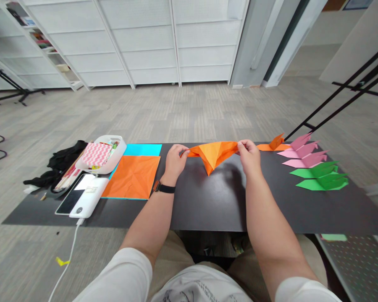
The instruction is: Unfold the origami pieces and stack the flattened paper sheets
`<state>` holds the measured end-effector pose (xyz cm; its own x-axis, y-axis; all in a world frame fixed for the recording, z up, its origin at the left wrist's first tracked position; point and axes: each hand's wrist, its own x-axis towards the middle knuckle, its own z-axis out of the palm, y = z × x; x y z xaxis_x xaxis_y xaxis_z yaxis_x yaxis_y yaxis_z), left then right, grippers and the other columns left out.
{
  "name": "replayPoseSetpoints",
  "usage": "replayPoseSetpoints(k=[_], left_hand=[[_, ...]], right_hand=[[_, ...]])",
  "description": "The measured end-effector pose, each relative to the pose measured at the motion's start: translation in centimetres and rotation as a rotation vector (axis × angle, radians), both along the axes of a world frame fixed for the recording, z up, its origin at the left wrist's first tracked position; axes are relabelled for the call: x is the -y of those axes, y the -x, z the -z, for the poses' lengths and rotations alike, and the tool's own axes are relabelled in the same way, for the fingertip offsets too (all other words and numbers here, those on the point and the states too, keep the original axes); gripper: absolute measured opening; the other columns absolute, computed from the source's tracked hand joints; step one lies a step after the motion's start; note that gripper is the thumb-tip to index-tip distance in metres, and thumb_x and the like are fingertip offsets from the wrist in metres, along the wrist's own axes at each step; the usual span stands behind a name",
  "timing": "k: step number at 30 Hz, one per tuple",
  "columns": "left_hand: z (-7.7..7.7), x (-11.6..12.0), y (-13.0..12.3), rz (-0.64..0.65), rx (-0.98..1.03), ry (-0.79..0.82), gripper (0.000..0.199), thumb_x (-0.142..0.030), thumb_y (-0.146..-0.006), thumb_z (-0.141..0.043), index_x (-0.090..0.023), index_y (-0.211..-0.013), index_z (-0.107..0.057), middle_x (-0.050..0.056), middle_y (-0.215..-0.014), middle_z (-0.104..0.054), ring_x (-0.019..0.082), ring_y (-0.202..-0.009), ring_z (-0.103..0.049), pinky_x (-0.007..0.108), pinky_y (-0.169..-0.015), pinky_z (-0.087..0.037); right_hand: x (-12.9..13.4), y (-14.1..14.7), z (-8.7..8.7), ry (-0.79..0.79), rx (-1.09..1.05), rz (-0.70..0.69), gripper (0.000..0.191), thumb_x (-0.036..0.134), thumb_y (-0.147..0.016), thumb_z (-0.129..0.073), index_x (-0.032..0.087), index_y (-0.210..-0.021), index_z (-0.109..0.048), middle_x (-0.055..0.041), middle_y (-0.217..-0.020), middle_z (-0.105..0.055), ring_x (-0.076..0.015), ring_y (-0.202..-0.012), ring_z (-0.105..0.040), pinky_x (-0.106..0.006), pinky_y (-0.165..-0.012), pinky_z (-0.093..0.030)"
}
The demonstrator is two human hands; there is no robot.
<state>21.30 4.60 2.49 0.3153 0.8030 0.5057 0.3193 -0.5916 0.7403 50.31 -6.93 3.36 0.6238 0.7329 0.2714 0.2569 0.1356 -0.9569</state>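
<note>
Paper, orange and creased, stretched between two pinching hands over a smooth dark table.
The left hand, a black band at its wrist, and the right hand each grip one narrow side corner between thumb and fingers; the broad middle hangs as a faceted triangle, its point towards the wearer. Right of it stand sharp-creased birds of folded paper: one orange bird, three pink birds and two green birds, with long flat points. Left of it lie a square orange sheet, faintly wrinkled, over a blue sheet; a rounded white tub with a zigzag-patterned pink item; a glossy, block-shaped power bank; and crumpled black cloth.
</note>
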Motion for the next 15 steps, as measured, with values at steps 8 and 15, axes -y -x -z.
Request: replayPoseSetpoints(k=[8, 15], left_hand=[[-2.2, 2.9, -0.5, 0.063, -0.083, -0.221, 0.053, -0.042, -0.090, -0.080, -0.024, -0.136, -0.059, 0.013, -0.139, -0.065, 0.030, -0.136, -0.059, 0.049, -0.120, -0.043], [-1.0, 4.5, -2.3, -0.033, -0.117, -0.256, 0.068, -0.049, -0.087, -0.084, -0.022, -0.140, -0.052, 0.018, -0.142, -0.062, 0.033, -0.139, -0.056, 0.053, -0.121, -0.043]], right_hand=[[-0.4, 1.3, -0.5, -0.035, -0.218, 0.049, 0.036, 0.055, -0.078, -0.079, 0.024, -0.088, -0.063, 0.0059, -0.064, -0.063, -0.0145, -0.057, -0.066, -0.029, -0.059, -0.060], [-0.2, 2.6, -0.8, -0.022, -0.160, -0.031, 0.031, 0.053, -0.083, -0.077, 0.024, -0.088, -0.065, 0.0041, -0.069, -0.067, -0.0146, -0.060, -0.068, -0.028, -0.062, -0.060]])
